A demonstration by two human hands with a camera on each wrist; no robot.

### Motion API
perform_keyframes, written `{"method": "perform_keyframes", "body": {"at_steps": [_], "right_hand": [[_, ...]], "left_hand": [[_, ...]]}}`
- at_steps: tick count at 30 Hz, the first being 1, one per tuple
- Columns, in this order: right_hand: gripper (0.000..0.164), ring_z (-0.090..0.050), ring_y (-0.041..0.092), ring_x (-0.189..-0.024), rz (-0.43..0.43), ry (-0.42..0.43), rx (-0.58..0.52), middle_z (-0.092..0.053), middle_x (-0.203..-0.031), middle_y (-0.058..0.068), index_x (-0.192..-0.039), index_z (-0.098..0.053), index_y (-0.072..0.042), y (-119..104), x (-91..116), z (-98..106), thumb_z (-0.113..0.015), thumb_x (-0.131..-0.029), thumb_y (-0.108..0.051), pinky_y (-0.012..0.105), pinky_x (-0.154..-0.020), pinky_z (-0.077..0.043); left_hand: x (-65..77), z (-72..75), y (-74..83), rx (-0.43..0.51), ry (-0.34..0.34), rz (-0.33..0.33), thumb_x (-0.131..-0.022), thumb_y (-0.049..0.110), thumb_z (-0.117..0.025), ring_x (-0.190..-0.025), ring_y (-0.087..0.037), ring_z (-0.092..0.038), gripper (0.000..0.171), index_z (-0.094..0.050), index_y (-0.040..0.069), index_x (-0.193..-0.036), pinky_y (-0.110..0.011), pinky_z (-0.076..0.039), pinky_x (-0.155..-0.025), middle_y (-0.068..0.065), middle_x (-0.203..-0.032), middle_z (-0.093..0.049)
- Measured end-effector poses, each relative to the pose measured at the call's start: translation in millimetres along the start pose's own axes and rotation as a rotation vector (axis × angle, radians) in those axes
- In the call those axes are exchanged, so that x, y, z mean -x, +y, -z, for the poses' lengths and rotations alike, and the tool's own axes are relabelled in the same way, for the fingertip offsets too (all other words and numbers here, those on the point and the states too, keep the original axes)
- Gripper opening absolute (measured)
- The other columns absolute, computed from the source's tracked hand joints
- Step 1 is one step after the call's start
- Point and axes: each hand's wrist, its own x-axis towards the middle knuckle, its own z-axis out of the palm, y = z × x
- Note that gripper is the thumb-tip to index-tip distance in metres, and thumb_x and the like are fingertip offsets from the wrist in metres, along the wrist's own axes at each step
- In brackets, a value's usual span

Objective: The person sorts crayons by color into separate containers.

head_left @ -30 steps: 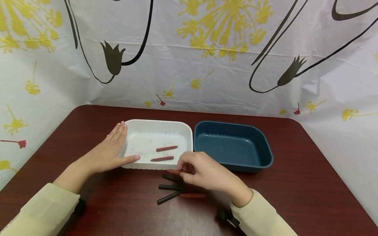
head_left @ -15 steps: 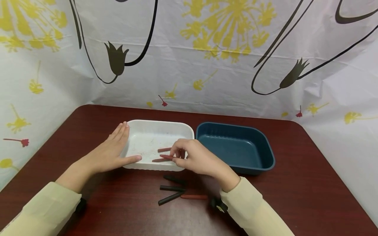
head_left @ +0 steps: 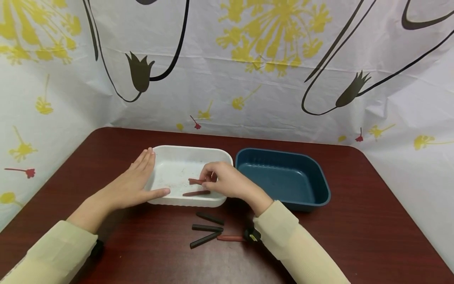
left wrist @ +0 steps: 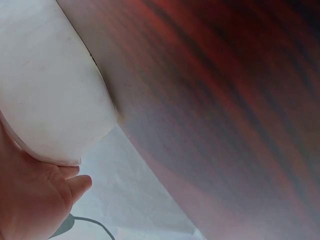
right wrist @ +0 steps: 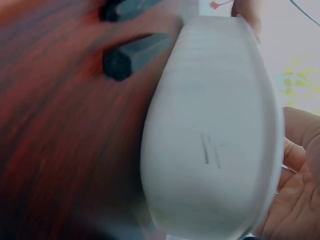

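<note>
My left hand lies with straight fingers along the left side of a white plastic tray, its thumb over the front rim. The left wrist view shows that hand against the tray's outer wall. Inside the tray, my right hand pinches a red crayon low over the floor; another red crayon there is partly hidden by it and the fingers. Nearer the front wall lies one more red crayon. In the right wrist view the tray wall hides the fingertips of the right hand.
A dark blue tray stands just right of the white one. In front of them, several black crayons lie on the brown table. A red crayon lies beside them, partly behind the right wrist camera. A patterned curtain closes off the back.
My right hand has carried a red crayon from the table pile over the front rim into the white tray, then slightly farther back. The left hand stays on the tray.
</note>
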Motion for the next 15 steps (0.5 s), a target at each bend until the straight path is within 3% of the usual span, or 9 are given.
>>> {"method": "perform_keyframes", "body": {"at_steps": [15], "right_hand": [[0.005,-0.055,0.011,-0.074,-0.039,-0.094,0.146,-0.069,-0.082,-0.004,-0.088,-0.072,-0.016,7,-27,-11,-0.070,-0.091,-0.014,0.023,-0.068,-0.046]], "left_hand": [[-0.8,-1.5,-0.9,-0.018,-0.006,0.017,-0.086,0.075,-0.053,-0.155,-0.035,0.008,0.120,0.000,-0.007,-0.156,-0.060,-0.012,-0.122,-0.017,-0.166,0.013]]}}
